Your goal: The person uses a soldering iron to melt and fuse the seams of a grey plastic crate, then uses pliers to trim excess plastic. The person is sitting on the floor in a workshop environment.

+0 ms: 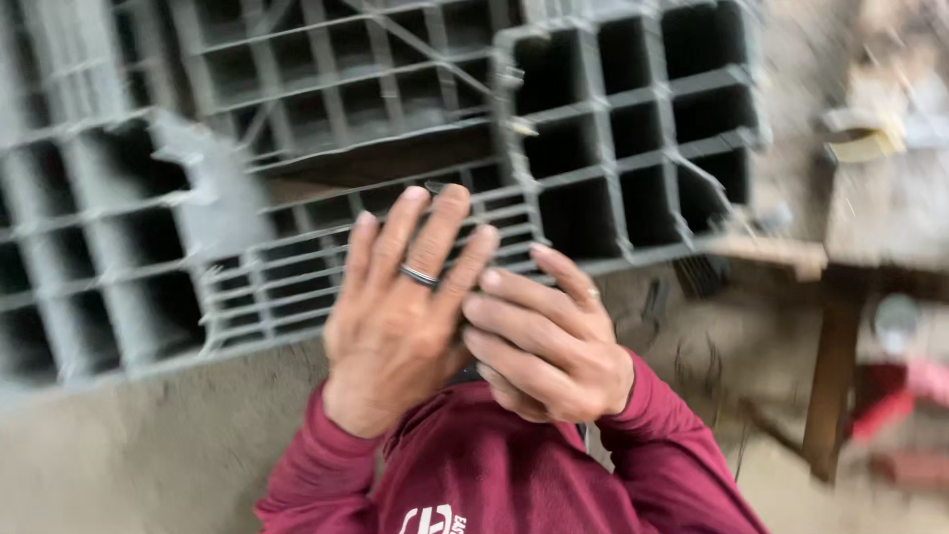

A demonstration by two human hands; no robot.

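Two bare hands are held up close together in front of a big grey grid (326,148). The left hand (395,307) is open, with its fingers (440,232) long and spread a little. It holds nothing. One dark ring (419,276) sits on one of those fingers. The right hand (549,341) lies just beside it, and its fingers (514,321) press flat against the left palm. They are straight, not clenched, and they grip nothing. A thin, pale ring (592,293) shows on one finger of the right hand.

Both arms wear soft, dark red sleeves (474,465).

The grey grid looks hard, like plastic or metal. It is made of many square and long holes with thin bars between them. It fills the top and left of the view, behind the hands. The picture is blurry, so I cannot count the holes.

Below the grid is a rough, sandy grey wall (148,445). At the right stands a brown wooden surface (870,227) with one leg in view.
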